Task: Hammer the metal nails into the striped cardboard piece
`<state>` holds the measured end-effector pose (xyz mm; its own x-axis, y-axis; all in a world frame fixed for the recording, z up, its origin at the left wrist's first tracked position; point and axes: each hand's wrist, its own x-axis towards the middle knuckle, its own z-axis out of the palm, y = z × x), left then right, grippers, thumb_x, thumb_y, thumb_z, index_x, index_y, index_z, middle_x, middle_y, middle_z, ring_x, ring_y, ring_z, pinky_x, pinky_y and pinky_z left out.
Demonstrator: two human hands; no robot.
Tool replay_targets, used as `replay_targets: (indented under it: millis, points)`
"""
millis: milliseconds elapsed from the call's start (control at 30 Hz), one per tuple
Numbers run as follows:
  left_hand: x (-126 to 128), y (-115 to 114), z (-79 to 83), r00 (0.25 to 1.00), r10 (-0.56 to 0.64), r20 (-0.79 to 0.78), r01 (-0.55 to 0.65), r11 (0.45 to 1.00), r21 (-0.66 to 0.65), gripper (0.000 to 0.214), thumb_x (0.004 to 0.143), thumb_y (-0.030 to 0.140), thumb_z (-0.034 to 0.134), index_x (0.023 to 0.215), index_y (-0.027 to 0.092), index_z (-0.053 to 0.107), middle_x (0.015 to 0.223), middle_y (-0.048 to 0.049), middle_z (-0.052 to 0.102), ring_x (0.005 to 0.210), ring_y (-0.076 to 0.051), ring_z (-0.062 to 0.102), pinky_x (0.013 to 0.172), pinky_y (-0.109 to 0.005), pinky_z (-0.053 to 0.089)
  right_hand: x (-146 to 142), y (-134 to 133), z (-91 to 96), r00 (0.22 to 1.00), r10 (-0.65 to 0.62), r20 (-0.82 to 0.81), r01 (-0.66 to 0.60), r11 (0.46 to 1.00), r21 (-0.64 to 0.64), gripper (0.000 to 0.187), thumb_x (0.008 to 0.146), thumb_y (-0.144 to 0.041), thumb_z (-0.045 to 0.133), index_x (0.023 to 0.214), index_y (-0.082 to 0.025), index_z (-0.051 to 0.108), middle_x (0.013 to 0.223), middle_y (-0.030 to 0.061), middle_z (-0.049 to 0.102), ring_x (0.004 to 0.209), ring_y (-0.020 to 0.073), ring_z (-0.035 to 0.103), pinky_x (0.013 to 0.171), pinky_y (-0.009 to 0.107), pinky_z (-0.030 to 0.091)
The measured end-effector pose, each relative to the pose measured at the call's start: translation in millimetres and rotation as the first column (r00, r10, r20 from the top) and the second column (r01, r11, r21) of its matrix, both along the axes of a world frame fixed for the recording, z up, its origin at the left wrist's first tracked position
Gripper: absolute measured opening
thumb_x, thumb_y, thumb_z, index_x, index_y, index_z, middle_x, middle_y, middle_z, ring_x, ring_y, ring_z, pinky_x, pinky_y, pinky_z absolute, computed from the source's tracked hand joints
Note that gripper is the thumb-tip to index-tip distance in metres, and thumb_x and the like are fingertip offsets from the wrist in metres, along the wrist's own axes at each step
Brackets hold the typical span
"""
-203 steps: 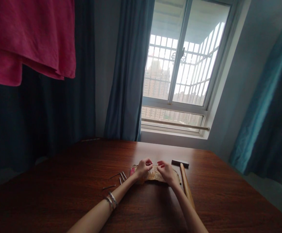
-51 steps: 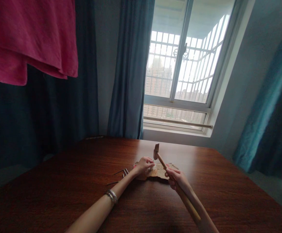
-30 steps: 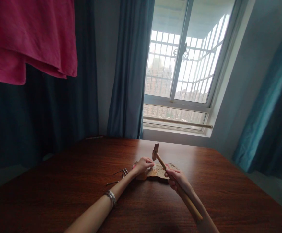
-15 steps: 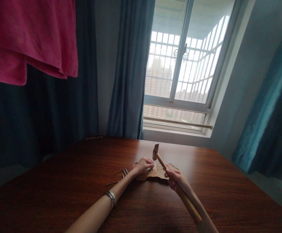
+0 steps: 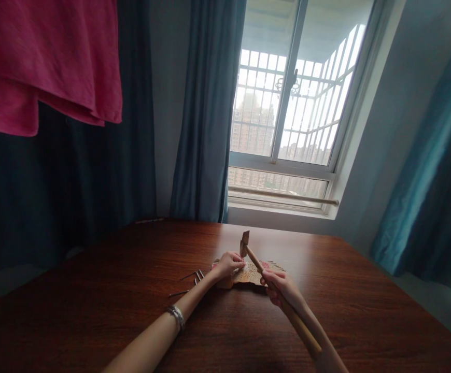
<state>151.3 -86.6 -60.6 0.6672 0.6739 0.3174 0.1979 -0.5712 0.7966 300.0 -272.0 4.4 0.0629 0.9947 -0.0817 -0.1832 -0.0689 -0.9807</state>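
My right hand [image 5: 280, 286] is wrapped round the wooden handle of a hammer [image 5: 254, 259], whose handle runs back along my forearm. The hammer's head hangs just above the fingertips of my left hand [image 5: 229, 264]. That hand is closed in a pinch on a thin, upright, nail-like rod [image 5: 243, 259], mostly hidden by fingers and hammer; whether the head touches it I cannot tell. Below both hands lies a tan sheet [image 5: 249, 274] dotted with many small holes and with pinkish patches. Several slim metal rods [image 5: 199, 275] lie left of my left hand.
The dark wooden table [image 5: 112, 311] stretches around the sheet on all sides. Behind it are a barred window [image 5: 283, 103] and a blue curtain [image 5: 206, 114]. A pink cloth [image 5: 54, 62] hangs at upper left. A metal bracelet [image 5: 176, 317] circles my left wrist.
The hammer head has shifted slightly left, over my left fingertips. The whole view has drifted a little; both hands keep their grips.
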Motion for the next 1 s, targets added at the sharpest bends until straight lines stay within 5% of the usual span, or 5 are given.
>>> replay_targets:
  millis: [467, 667, 867, 1000]
  points:
    - [1, 0, 2.4, 0.99, 0.071, -0.124, -0.072, 0.997, -0.006, 0.031, 0.068, 0.039, 0.058, 0.062, 0.011, 0.069, 0.069, -0.0028, 0.062, 0.065, -0.014, 0.053, 0.058, -0.021, 0.036, 0, 0, 0.2, 0.998, -0.012, -0.056, 0.009, 0.999, -0.052, 0.037, 0.061, -0.046, 0.069, 0.075, -0.012, 0.06, 0.056, -0.0027, 0.053, 0.033, 0.0022, 0.035, 0.029, 0.015, 0.024]
    - [0, -2, 3.4, 0.995, 0.043, -0.089, -0.043, 0.999, -0.004, 0.026, 0.067, 0.034, 0.059, 0.07, 0.012, 0.071, 0.075, -0.0041, 0.066, 0.075, -0.017, 0.057, 0.067, -0.023, 0.042, 19, 5, -0.4, 0.983, -0.179, -0.028, 0.179, 0.984, -0.008, 0.036, 0.058, -0.044, 0.069, 0.072, -0.013, 0.06, 0.053, -0.0031, 0.052, 0.033, 0.0027, 0.036, 0.028, 0.016, 0.025]
    - [-6, -5, 12.2, 0.988, 0.023, -0.151, -0.011, 0.997, 0.08, 0.031, 0.064, 0.034, 0.063, 0.085, 0.012, 0.071, 0.082, -0.0039, 0.068, 0.078, -0.018, 0.058, 0.069, -0.023, 0.042, 51, 5, -7.9, 0.86, -0.464, 0.214, 0.456, 0.886, 0.086, 0.029, 0.06, -0.036, 0.066, 0.075, -0.011, 0.065, 0.052, -0.0015, 0.055, 0.035, 0.0064, 0.042, 0.031, 0.019, 0.032]
    - [-11, -2, 17.5, 0.987, -0.004, -0.161, 0.02, 0.995, 0.102, 0.041, 0.06, 0.039, 0.069, 0.09, 0.011, 0.07, 0.088, -0.0065, 0.067, 0.083, -0.021, 0.058, 0.073, -0.024, 0.043, 75, 4, -20.4, 0.675, -0.494, 0.549, 0.525, 0.844, 0.113, 0.036, 0.067, -0.035, 0.058, 0.09, -0.01, 0.068, 0.045, -0.0017, 0.055, 0.037, 0.0111, 0.048, 0.037, 0.021, 0.036]
